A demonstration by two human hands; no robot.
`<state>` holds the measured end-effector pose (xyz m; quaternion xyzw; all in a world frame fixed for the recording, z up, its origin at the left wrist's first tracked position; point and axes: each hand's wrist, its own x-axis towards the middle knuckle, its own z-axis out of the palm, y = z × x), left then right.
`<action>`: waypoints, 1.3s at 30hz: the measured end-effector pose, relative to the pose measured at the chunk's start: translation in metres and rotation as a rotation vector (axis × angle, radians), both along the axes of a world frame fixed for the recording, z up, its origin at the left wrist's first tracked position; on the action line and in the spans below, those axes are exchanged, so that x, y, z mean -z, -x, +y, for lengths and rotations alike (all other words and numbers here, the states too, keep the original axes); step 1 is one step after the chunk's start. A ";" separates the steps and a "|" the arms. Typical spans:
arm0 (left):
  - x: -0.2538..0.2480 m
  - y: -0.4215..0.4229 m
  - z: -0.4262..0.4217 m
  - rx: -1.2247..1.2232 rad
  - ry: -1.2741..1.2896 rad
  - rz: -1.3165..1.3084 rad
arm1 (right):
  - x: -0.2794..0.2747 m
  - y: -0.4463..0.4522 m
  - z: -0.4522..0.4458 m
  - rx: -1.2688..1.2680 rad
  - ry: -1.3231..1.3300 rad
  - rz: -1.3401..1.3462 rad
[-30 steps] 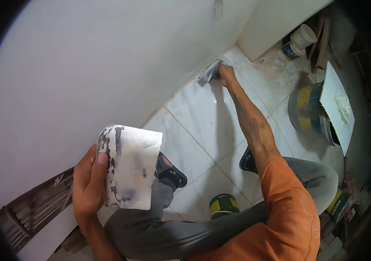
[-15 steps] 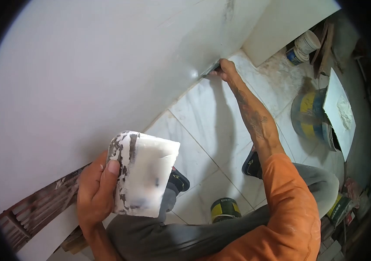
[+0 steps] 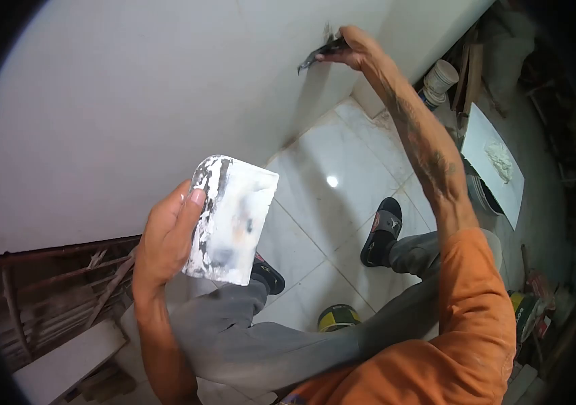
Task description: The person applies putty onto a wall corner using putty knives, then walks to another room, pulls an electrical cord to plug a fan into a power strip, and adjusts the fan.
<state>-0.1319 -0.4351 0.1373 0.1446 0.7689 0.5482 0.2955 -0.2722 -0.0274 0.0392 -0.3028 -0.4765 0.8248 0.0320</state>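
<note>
My left hand (image 3: pixel 166 236) is closed around the dark edge of a flat putty spreader (image 3: pixel 241 216). Its broad face is smeared with white putty and dark streaks, and my thumb presses on the near side. Up at the far wall (image 3: pixel 166 121), my right hand (image 3: pixel 355 48) grips a second, dark putty spreader (image 3: pixel 318 55). That blade is seen nearly edge-on at the wall surface; whether it touches cannot be told. A grey smudge marks the wall just above it.
Below lies a marble-look tiled floor (image 3: pixel 332 152). At the right, a white board (image 3: pixel 497 165) bears a putty lump (image 3: pixel 499 160). White tubs (image 3: pixel 440 77) stand behind it. A green-and-yellow bucket (image 3: pixel 339 317) sits near my legs. Red metal grating (image 3: pixel 51 283) is at left.
My right hand has risen from the wall's foot, beside the floor, to higher up the wall with its spreader. The left hand and its spreader appear higher in view; the camera view has shifted.
</note>
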 end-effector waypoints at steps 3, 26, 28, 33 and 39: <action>-0.001 -0.003 0.003 -0.019 -0.010 -0.023 | -0.042 0.002 -0.011 -0.031 -0.224 0.105; -0.001 0.007 -0.001 -0.090 0.310 -0.020 | 0.346 -0.047 -0.076 0.132 0.056 -0.157; -0.001 0.008 0.000 -0.105 0.314 -0.029 | 0.356 -0.034 -0.079 0.096 -0.050 -0.240; 0.000 0.010 -0.007 -0.065 0.302 -0.006 | 0.320 -0.030 -0.087 0.159 0.219 -0.162; 0.000 0.011 -0.007 -0.026 0.287 0.047 | 0.284 -0.025 -0.072 0.088 0.111 -0.164</action>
